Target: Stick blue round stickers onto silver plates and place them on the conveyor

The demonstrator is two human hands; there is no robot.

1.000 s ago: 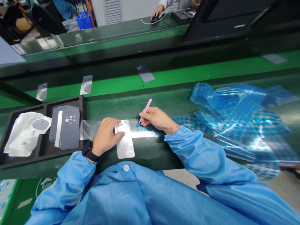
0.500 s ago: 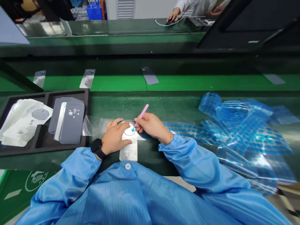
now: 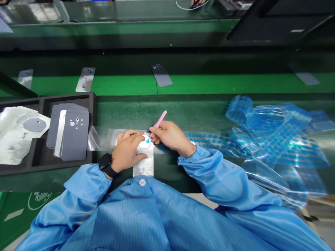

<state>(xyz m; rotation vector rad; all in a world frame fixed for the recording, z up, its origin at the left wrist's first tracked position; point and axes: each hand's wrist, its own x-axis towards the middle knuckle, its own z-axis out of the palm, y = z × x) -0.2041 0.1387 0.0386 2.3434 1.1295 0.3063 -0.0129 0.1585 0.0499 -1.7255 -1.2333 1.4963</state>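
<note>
My left hand (image 3: 127, 150) lies flat with its fingers spread on a brushed metal plate (image 3: 143, 166), pressing it to the green bench mat. My right hand (image 3: 169, 135) pinches pink tweezers (image 3: 159, 124), their tip at a small cyan-blue dot (image 3: 148, 141). That dot sits on the round pale part (image 3: 144, 142) of the plate, touching the tweezer tip. Under the plate runs a clear film strip (image 3: 102, 138) carrying rows of blue dots (image 3: 201, 137) to the right of my hand. My fingers hide part of the plate's upper end.
Left of my hand, a black foam tray (image 3: 42, 99) holds a stack of grey plates (image 3: 74, 136) and silver plates (image 3: 18, 134). A heap of blue-dotted film (image 3: 272, 139) lies on the right. Single plates ride a green belt (image 3: 125, 85) beyond; a co-worker's hand (image 3: 196, 2) shows at the top.
My right hand has moved left over the plate, bringing the tweezer tip and blue dot onto the round part. The view has tilted and dropped slightly. My left hand stays pressed on the plate.
</note>
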